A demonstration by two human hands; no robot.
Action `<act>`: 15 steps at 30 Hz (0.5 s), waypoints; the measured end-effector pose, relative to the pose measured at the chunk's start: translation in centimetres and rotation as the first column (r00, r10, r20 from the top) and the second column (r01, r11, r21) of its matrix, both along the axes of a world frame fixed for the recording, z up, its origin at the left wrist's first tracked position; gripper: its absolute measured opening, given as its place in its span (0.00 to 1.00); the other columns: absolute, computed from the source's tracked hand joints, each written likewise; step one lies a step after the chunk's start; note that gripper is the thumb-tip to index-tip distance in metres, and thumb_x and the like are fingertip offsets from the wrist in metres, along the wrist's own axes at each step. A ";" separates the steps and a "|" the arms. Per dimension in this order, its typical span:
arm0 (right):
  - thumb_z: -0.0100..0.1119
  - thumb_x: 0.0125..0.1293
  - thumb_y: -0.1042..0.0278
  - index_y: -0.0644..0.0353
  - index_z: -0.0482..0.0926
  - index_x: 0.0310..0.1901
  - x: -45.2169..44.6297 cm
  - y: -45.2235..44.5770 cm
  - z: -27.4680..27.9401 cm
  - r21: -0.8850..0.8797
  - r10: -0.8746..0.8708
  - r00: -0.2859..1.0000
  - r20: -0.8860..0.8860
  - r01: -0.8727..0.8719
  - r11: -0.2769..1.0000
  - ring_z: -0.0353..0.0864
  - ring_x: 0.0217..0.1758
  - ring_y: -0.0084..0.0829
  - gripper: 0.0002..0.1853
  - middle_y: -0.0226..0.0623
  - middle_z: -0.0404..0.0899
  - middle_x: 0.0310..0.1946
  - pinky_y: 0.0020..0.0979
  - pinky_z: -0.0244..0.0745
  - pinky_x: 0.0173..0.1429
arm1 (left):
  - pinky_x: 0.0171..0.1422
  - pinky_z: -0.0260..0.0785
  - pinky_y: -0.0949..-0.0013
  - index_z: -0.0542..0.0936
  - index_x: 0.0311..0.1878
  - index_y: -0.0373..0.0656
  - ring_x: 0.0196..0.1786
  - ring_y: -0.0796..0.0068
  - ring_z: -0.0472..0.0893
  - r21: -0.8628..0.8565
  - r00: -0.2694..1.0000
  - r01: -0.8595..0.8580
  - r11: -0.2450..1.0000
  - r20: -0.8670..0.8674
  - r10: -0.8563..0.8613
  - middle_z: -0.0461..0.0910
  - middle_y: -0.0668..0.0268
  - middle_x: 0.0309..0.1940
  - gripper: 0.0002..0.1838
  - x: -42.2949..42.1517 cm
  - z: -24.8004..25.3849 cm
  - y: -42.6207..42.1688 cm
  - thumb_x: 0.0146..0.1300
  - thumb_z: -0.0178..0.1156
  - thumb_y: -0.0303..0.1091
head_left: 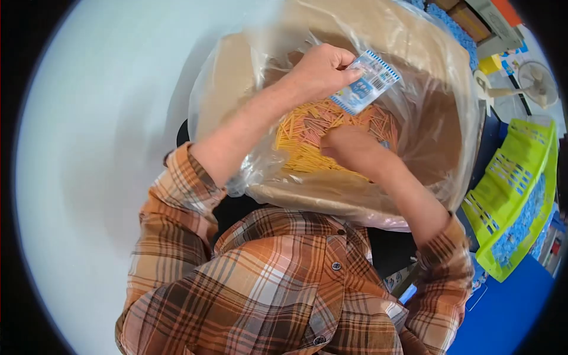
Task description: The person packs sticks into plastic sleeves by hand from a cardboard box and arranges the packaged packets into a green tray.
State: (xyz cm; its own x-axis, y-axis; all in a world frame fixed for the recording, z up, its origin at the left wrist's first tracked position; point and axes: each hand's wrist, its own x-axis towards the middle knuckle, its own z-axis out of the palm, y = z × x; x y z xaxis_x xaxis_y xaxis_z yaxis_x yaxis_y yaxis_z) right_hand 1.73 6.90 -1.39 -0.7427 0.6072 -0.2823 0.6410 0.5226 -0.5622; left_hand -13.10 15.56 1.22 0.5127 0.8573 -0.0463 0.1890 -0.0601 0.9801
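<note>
My left hand (324,70) pinches a small blue-and-white printed packet (367,83) by its edge, holding it up over the open box. Below it, my right hand (353,149) reaches into the box with its fingers curled down at the thin sticks (305,145). The fingertips are hidden, so what they hold cannot be made out. Yellow, orange and pink sticks lie in a loose heap at the bottom. A small bluish piece (385,144) shows just beyond my right hand.
A cardboard box (228,77) lined with clear plastic (438,118) surrounds both hands. To the right stands a lime-green basket (503,171) with blue packets (520,222) behind its slats, above a blue surface (509,313). A fan (535,83) is at the upper right.
</note>
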 end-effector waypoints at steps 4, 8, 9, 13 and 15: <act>0.54 0.59 0.75 0.62 0.83 0.34 -4.9 -1.1 -7.2 0.123 0.176 0.977 0.122 -0.191 0.974 0.83 0.41 0.44 0.07 0.43 0.84 0.36 0.41 0.78 0.47 | 0.41 0.71 0.79 0.82 0.43 0.35 0.35 0.90 0.76 0.026 0.996 -0.086 0.996 0.037 0.085 0.82 0.73 0.32 0.08 1.6 2.8 -1.3 0.67 0.58 0.29; 0.53 0.61 0.72 0.62 0.84 0.44 -7.6 -2.8 -12.7 0.224 0.287 0.943 0.171 -0.321 0.920 0.84 0.50 0.39 0.13 0.44 0.84 0.46 0.38 0.79 0.49 | 0.38 0.71 0.80 0.82 0.43 0.35 0.34 0.90 0.76 0.003 0.982 -0.129 0.992 0.136 0.128 0.82 0.73 0.31 0.08 2.7 2.7 -2.0 0.67 0.59 0.29; 0.53 0.63 0.70 0.60 0.81 0.49 -8.0 -3.0 -13.0 0.178 0.322 0.924 0.206 -0.359 0.916 0.79 0.55 0.38 0.15 0.43 0.80 0.50 0.39 0.75 0.53 | 0.37 0.71 0.80 0.83 0.43 0.35 0.33 0.89 0.77 -0.041 0.980 -0.137 0.990 0.142 0.141 0.82 0.73 0.30 0.09 3.0 3.0 -2.2 0.67 0.59 0.30; 0.52 0.68 0.64 0.53 0.64 0.68 -9.1 -3.6 -9.1 -0.282 0.363 0.896 0.257 -0.290 0.915 0.54 0.76 0.37 0.27 0.42 0.61 0.71 0.41 0.53 0.76 | 0.38 0.73 0.79 0.83 0.44 0.35 0.34 0.89 0.78 -0.030 0.971 -0.125 0.992 0.203 0.129 0.83 0.72 0.31 0.09 3.2 4.0 -2.8 0.67 0.59 0.31; 0.50 0.71 0.60 0.52 0.63 0.69 -8.2 -4.0 -9.1 -0.429 0.154 0.979 0.136 -0.082 0.900 0.53 0.76 0.37 0.26 0.40 0.61 0.71 0.41 0.51 0.77 | 0.39 0.73 0.79 0.83 0.45 0.36 0.36 0.88 0.78 -0.083 0.956 -0.137 0.987 0.249 0.154 0.83 0.71 0.33 0.10 3.2 4.3 -2.8 0.67 0.59 0.31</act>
